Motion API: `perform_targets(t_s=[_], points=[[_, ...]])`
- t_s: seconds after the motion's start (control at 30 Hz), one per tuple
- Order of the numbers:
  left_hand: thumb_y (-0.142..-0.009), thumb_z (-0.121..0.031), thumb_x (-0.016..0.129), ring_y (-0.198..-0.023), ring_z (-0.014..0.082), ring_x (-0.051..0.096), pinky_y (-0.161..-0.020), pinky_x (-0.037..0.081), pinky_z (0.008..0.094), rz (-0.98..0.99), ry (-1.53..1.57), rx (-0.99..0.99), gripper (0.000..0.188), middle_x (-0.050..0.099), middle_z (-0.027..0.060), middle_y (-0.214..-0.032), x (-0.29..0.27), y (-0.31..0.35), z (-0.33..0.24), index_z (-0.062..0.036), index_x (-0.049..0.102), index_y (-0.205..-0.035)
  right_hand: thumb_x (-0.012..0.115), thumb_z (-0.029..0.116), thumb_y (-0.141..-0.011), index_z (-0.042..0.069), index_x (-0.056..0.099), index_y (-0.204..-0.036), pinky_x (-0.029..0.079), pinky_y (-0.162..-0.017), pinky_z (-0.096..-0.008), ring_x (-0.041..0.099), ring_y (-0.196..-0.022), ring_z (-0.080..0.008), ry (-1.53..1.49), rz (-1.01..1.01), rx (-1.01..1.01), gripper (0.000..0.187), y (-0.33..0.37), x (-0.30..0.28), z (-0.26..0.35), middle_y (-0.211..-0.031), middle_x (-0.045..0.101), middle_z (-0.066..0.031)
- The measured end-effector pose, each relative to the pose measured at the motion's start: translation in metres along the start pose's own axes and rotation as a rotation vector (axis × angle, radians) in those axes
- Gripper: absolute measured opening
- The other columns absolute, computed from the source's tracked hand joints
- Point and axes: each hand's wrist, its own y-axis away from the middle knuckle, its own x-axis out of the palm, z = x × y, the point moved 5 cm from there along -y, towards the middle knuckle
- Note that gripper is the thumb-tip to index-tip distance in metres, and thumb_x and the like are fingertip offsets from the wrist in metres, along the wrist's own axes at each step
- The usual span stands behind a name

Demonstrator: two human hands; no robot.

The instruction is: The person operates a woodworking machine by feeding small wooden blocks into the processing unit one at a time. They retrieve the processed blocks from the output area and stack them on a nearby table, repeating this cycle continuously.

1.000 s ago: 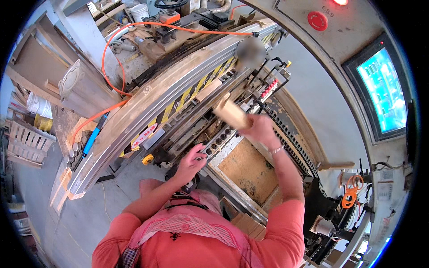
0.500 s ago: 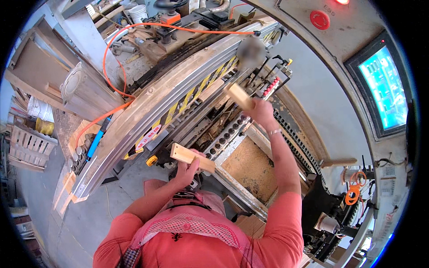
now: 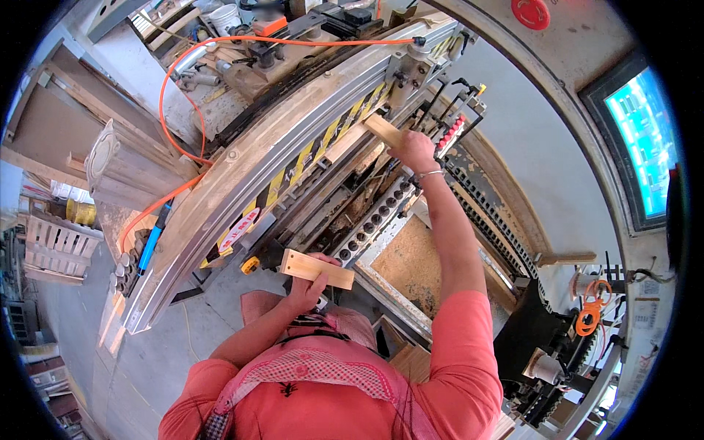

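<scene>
My left hand (image 3: 307,290) is closed around a short pale wooden block (image 3: 317,268) with small dark holes near its left end. It holds the block in front of my body, by the near end of a row of dark round cups (image 3: 364,233). My right arm reaches out to the far side, where my right hand (image 3: 415,151) grips a second wooden block (image 3: 383,130). That block's far end is beside the machine's yellow-and-black striped rail (image 3: 315,161); I cannot tell whether it touches. Another wooden piece (image 3: 345,144) lies along the rail just left of it.
A sawdust-covered panel (image 3: 407,268) lies below my right forearm. At right stand a lit screen (image 3: 639,139) and a red stop button (image 3: 531,12). An orange hose (image 3: 163,103) loops over the machine beam (image 3: 242,158). A slatted crate (image 3: 62,246) stands at far left.
My right hand has moved slightly up and left, bringing its block closer to the striped rail. The left hand keeps its block at nearly the same place, turned slightly. The whole view has shifted a little.
</scene>
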Motion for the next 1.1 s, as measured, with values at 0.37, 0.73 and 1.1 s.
perform_targets(t_s=[0.37, 0.73, 1.1], points=[[-0.085, -0.008, 0.044, -0.098, 0.0215, 0.052, -0.089, 0.041, 0.0370, -0.020, 0.070, -0.076, 0.025, 0.054, 0.0148, -0.103, -0.001, -0.005, -0.006, -0.0032, 0.040, -0.109, 0.065, 0.046, -0.070, 0.004, 0.064, -0.086, 0.051, -0.072, -0.0382, 0.063, -0.081, -0.0293, 0.043, 0.006, -0.007, 0.045, -0.002, -0.002, -0.001, -0.083, 0.065, -0.0151], [-0.084, -0.009, 0.045, -0.098, 0.0200, 0.052, -0.089, 0.040, 0.0353, -0.005, 0.102, -0.080, 0.028, 0.054, 0.0147, -0.105, -0.003, -0.005, -0.001, -0.0007, 0.039, -0.111, 0.064, 0.045, -0.072, 0.000, 0.064, -0.084, 0.051, -0.071, -0.0376, 0.063, -0.080, -0.0307, 0.099, 0.028, -0.096, 0.046, -0.009, 0.000, 0.007, -0.082, 0.064, -0.0177], [-0.083, -0.014, 0.047, -0.098, 0.0227, 0.052, -0.090, 0.040, 0.0385, -0.053, 0.148, -0.108, 0.030, 0.054, 0.0164, -0.104, -0.003, -0.005, 0.000, -0.0023, 0.040, -0.110, 0.059, 0.026, -0.069, 0.004, 0.067, -0.075, 0.052, -0.069, -0.0372, 0.064, -0.078, -0.0297, 0.094, -0.009, -0.101, 0.024, -0.012, -0.004, 0.020, -0.080, 0.065, -0.0157]])
